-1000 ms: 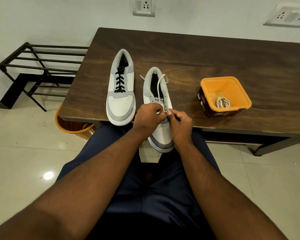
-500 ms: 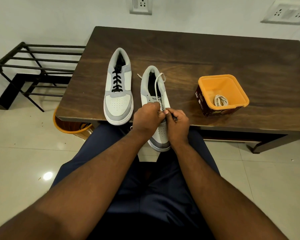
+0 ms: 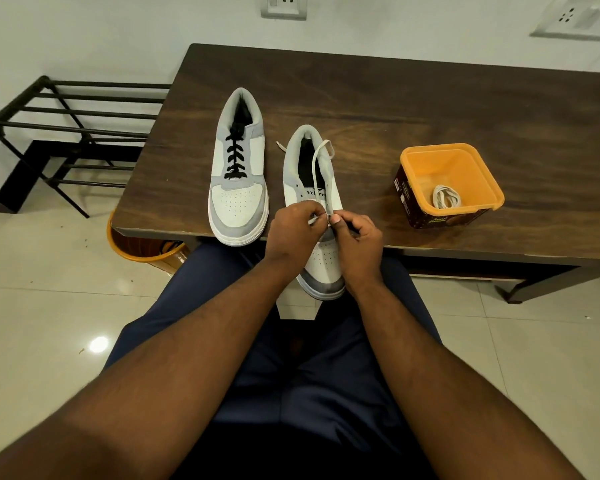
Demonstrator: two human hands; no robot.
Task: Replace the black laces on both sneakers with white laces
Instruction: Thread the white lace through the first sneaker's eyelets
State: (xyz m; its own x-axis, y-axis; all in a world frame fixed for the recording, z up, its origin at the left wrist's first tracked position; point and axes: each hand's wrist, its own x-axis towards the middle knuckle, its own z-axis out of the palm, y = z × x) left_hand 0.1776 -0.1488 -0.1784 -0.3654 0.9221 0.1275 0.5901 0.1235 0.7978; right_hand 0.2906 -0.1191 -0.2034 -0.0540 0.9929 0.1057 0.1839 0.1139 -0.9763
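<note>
While both hands, left (image 3: 297, 226) and right (image 3: 355, 233), pinch the white lace (image 3: 317, 157) at a low eyelet of the near sneaker (image 3: 323, 258) overhanging the worktop (image 3: 430, 98) edge, feed the tip straight through, then even both ends

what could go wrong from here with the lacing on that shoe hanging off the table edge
1. The near sneaker juts toe-first past the table edge over the lap; a firm tug by the left hand or right hand might tip it off.
2. The white lace trails loose across the shoe's opening, so it may twist or thread unevenly.
3. The far sneaker also overhangs slightly; an elbow bump could shift it.
</note>
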